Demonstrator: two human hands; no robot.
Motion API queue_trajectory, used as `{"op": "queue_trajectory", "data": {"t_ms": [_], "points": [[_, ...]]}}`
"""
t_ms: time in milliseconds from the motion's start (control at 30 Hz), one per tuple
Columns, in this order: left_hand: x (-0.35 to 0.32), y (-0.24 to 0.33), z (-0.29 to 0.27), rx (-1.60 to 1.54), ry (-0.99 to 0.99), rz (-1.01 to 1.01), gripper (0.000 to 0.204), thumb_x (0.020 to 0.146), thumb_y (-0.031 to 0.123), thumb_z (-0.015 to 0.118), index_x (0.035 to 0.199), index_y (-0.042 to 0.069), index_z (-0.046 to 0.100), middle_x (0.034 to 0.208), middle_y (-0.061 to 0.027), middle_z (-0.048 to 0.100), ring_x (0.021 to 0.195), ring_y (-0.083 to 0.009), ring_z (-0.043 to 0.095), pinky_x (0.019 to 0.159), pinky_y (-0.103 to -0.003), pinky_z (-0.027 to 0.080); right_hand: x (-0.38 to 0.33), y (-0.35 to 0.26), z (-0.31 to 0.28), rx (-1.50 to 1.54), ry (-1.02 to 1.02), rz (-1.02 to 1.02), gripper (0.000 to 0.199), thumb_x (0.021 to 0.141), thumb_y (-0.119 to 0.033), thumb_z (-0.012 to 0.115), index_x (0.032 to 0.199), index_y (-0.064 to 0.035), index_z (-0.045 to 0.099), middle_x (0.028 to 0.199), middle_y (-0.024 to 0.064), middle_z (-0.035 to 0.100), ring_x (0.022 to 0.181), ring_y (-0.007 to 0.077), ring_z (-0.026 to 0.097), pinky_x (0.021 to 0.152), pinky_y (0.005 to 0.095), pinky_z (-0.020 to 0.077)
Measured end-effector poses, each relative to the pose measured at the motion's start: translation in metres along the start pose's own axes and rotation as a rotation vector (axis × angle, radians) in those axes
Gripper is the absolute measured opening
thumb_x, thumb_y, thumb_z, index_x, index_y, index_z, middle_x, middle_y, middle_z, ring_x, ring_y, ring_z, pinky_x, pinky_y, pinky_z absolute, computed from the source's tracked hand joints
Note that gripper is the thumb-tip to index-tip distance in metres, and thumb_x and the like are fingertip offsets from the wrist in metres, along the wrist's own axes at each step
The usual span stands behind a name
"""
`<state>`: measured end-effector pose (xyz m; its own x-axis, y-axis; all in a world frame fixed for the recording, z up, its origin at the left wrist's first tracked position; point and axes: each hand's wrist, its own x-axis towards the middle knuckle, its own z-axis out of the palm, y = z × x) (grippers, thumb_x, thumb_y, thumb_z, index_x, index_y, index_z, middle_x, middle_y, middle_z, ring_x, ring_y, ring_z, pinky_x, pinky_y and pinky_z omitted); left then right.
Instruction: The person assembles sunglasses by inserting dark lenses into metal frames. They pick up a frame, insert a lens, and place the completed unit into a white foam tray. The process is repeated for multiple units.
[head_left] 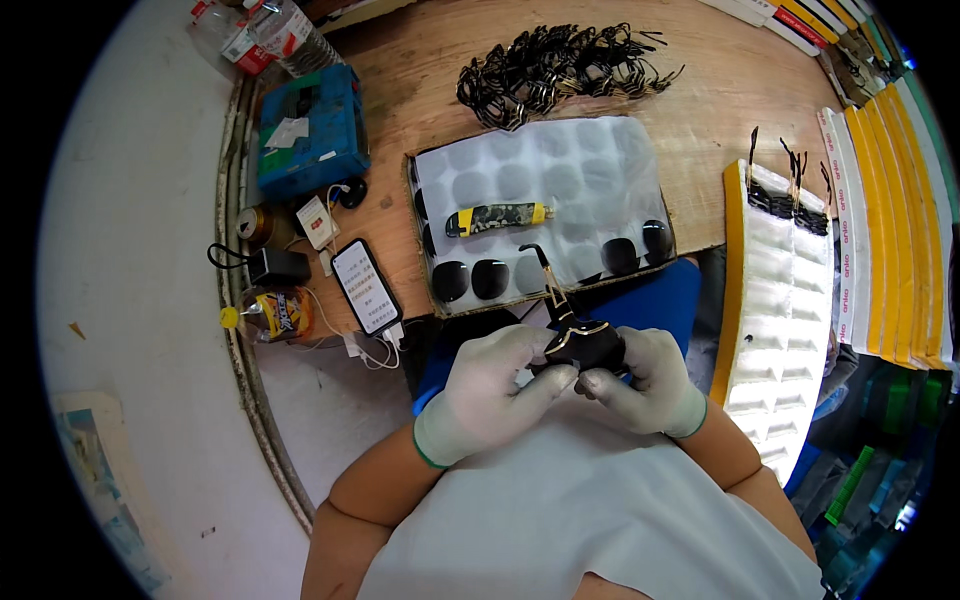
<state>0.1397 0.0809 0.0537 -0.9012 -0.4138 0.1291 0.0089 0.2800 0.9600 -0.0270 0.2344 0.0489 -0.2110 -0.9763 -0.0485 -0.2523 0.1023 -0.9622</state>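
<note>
Between my two gloved hands is a pair of sunglasses (pixel 588 346) with dark lenses and a black and gold frame. One temple sticks up and away from me. My left hand (pixel 492 388) pinches the left side of the frame, thumb on the near edge. On the other side my right hand (pixel 648 378) grips it, its thumb close to the left one. Just beyond lies a shallow cardboard box (pixel 412 180) of round dark lenses (pixel 490 280), partly covered by a white sheet (pixel 625 150). A yellow and camouflage-patterned hand tool (pixel 497 219) rests on the sheet.
Many black and gold frames (pixel 560 78) are heaped at the back. A white compartment tray (pixel 775 340) stands at right, with frames in its far end, beside stacked yellow-edged boxes (pixel 890 230). At left are a phone (pixel 366 287), cables, a blue case (pixel 312 135) and bottles (pixel 292 42).
</note>
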Motion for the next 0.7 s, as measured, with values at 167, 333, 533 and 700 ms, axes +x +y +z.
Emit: {"op": "queue_trajectory", "data": {"t_ms": [167,333,533,700], "points": [[0.000,-0.003,0.006,0.040,0.036,-0.046,0.016,0.089,0.009,0.073,0.098,-0.001,0.065,0.080,-0.0072,0.067,0.068,-0.0138,0.062,0.062,-0.028,0.049,0.000,0.000,0.000,0.017,0.043,0.067,0.024,0.090,-0.022,0.072,0.097,-0.0001,0.065,0.077,0.0145,0.066,0.065,0.0302,0.066,0.059,0.0344,0.0507],[0.003,-0.007,0.009,-0.123,-0.024,-0.161,0.017,0.090,0.009,0.072,0.100,-0.002,0.065,0.082,-0.0086,0.065,0.071,-0.0153,0.061,0.068,-0.029,0.050,-0.011,0.047,-0.031,-0.325,0.507,-0.145,0.036,0.087,-0.023,0.073,0.113,0.0013,0.064,0.118,0.0227,0.063,0.107,0.0399,0.061,0.094,0.0441,0.0490],[0.004,-0.007,0.021,-0.328,0.032,-0.318,0.016,0.091,0.004,0.063,0.104,-0.005,0.066,0.091,-0.0054,0.067,0.082,-0.0105,0.061,0.075,-0.026,0.051,-0.089,0.150,-0.091,-1.059,0.818,0.987,0.073,0.086,-0.031,0.071,0.149,-0.0065,0.044,0.156,0.0253,0.034,0.145,0.0449,0.029,0.117,0.0586,0.0267],[0.003,-0.013,0.029,-0.370,-0.012,-0.313,0.027,0.095,0.015,0.068,0.112,-0.004,0.060,0.103,-0.0106,0.067,0.087,-0.0146,0.064,0.077,-0.030,0.056,-0.107,0.174,-0.097,-0.899,0.773,1.146,0.064,0.090,-0.022,0.070,0.148,-0.0119,0.046,0.158,0.0197,0.034,0.146,0.0395,0.032,0.117,0.0580,0.0300]]}}
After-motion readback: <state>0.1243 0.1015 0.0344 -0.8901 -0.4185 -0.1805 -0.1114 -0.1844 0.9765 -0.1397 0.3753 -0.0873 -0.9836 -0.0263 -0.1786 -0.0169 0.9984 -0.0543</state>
